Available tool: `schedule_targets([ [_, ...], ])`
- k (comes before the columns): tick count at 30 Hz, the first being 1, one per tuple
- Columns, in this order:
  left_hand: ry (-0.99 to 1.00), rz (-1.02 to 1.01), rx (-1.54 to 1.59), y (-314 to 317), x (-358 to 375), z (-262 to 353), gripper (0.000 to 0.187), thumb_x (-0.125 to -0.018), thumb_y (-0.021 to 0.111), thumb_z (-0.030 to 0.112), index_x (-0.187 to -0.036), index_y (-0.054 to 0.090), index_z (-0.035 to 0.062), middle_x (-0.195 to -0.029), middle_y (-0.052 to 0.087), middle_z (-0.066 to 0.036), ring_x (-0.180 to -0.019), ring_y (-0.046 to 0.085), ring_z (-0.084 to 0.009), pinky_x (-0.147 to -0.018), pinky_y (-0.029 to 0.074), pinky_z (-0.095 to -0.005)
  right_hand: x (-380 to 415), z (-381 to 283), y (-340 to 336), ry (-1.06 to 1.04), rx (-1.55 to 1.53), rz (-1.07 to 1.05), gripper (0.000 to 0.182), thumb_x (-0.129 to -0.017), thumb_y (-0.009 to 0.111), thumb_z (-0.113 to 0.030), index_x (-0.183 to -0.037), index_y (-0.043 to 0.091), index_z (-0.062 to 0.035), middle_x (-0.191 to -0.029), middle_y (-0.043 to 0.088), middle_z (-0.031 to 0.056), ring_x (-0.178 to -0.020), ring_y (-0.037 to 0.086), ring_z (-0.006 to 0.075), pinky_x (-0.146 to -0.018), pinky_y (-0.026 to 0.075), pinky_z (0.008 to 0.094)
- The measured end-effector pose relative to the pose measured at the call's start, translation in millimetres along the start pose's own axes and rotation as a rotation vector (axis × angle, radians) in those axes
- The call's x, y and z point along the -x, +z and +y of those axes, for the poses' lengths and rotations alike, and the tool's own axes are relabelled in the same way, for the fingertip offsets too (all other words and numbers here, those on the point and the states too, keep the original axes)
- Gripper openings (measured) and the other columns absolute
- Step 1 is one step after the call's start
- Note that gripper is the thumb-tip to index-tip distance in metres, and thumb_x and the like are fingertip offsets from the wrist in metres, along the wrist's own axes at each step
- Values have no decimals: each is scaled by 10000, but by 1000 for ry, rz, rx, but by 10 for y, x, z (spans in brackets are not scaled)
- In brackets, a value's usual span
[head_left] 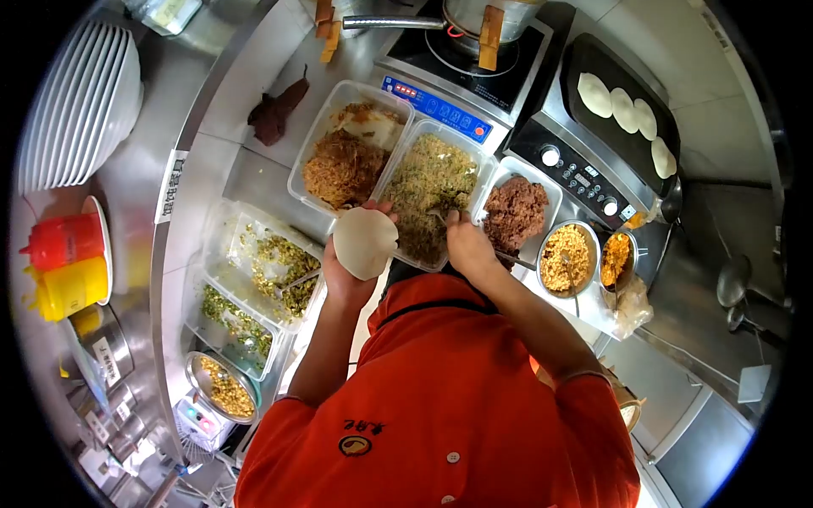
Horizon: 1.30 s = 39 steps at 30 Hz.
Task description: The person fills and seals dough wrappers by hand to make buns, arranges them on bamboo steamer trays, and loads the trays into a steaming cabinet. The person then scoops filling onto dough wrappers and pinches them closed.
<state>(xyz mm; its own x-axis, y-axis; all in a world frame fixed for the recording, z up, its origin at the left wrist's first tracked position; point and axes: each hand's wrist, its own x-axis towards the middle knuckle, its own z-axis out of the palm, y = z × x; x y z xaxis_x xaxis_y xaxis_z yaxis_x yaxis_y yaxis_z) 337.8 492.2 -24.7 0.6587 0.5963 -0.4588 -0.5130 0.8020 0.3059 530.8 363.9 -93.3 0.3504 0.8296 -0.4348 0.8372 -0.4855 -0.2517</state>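
A round, flat dough wrapper (365, 244) lies across the palm of my left hand (347, 275), whose fingers curl round its edge. My right hand (468, 245) is closed in a pinch on a spoon (439, 216), over the near end of a clear tub (487, 173). Crumbly green-brown filling (432, 173) fills that tub, and the spoon's bowl is hard to make out in it. Left of it, another clear tub (301, 182) holds brown shredded filling (343, 169). Dark reddish filling (515, 212) sits in a white tub just right of my right hand.
Two metal bowls of chopped food (566, 258) stand at the right. A black griddle (610, 63) carries several pale dough rounds (622, 110). An induction cooker (483, 72) holds a pot (508, 17). More tubs of green filling (292, 254) are at the left, near stacked white bowls (80, 106).
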Motion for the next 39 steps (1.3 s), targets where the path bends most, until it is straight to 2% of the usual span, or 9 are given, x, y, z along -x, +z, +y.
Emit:
schedule_targets([
  [3, -44, -25, -170, -75, -19, 23, 532, -1104, 300, 355, -1447, 468, -16, -1388, 600, -232, -1270, 595, -367, -1080, 483, -452, -202, -60, -27, 128, -57, -125, 235, -931, 575, -88, -1038, 704, 77, -945, 721, 263, -885, 754, 394, -780, 628, 453],
  [11, -68, -18, -275, -516, 219, -110, 511, -1098, 325, 311, -1346, 559, -69, -1394, 602, -213, -1272, 590, -333, -1122, 446, -433, -527, 235, -228, 52, 97, 12, 164, -899, 566, -48, -932, 695, 49, -945, 724, 265, -862, 733, 441, -753, 616, 495],
  [18, -273, -18, 144, -821, 346, -332, 523, -1086, 344, 339, -1439, 490, -18, -1356, 608, -201, -1234, 606, -346, -1061, 507, -465, -501, 231, -64, 91, -43, -68, 152, -906, 586, -46, -953, 711, 26, -980, 721, 266, -907, 731, 415, -799, 610, 479],
  [20, -250, 89, 66, -888, 314, -394, 516, -1097, 332, 349, -1423, 502, -14, -1370, 608, -179, -1240, 604, -344, -1058, 509, -469, -631, 368, 412, -144, 121, -35, 162, -906, 575, -38, -966, 711, 25, -985, 718, 273, -951, 721, 423, -844, 591, 502],
  [23, -225, 40, 118, -693, 342, -358, 473, -1088, 338, 277, -1377, 538, -40, -1311, 642, -168, -1203, 626, -321, -1077, 491, -426, -426, 117, -96, -130, 125, -88, 192, -881, 561, -51, -883, 750, -17, -992, 729, 234, -967, 707, 385, -830, 582, 466],
  [30, -208, 31, 34, -533, 269, -296, 473, -1098, 323, 294, -1330, 562, -42, -1254, 661, -186, -1177, 633, -335, -1057, 499, -442, -737, 375, 302, -126, -234, 4, 303, -887, 602, -59, -1118, 720, 95, -1039, 727, 285, -943, 707, 427, -874, 569, 422],
  [32, -177, 28, 32, -488, 251, -293, 473, -1098, 322, 297, -1314, 568, -44, -1243, 664, -189, -1177, 634, -339, -1062, 498, -444, -696, 330, 111, 80, -543, -160, 308, -934, 573, -49, -1155, 689, 132, -1069, 752, 226, -841, 705, 328, -789, 553, 382],
  [36, -116, 84, -83, -493, 170, -318, 464, -1100, 323, 308, -1282, 584, -29, -1226, 671, -188, -1179, 635, -344, -1058, 505, -457, -811, 484, 574, -75, -744, -126, 305, -982, 556, -60, -1180, 676, 139, -998, 759, 142, -695, 627, 200, -626, 498, 347],
  [39, -87, 132, -3, -314, 161, -242, 457, -1100, 321, 312, -1297, 580, -9, -1241, 665, -182, -1185, 634, -342, -1045, 516, -464, -554, 276, 5, 361, -1130, -249, 295, -1012, 551, -83, -1175, 686, 123, -903, 724, 84, -611, 521, 111, -497, 400, 300],
])
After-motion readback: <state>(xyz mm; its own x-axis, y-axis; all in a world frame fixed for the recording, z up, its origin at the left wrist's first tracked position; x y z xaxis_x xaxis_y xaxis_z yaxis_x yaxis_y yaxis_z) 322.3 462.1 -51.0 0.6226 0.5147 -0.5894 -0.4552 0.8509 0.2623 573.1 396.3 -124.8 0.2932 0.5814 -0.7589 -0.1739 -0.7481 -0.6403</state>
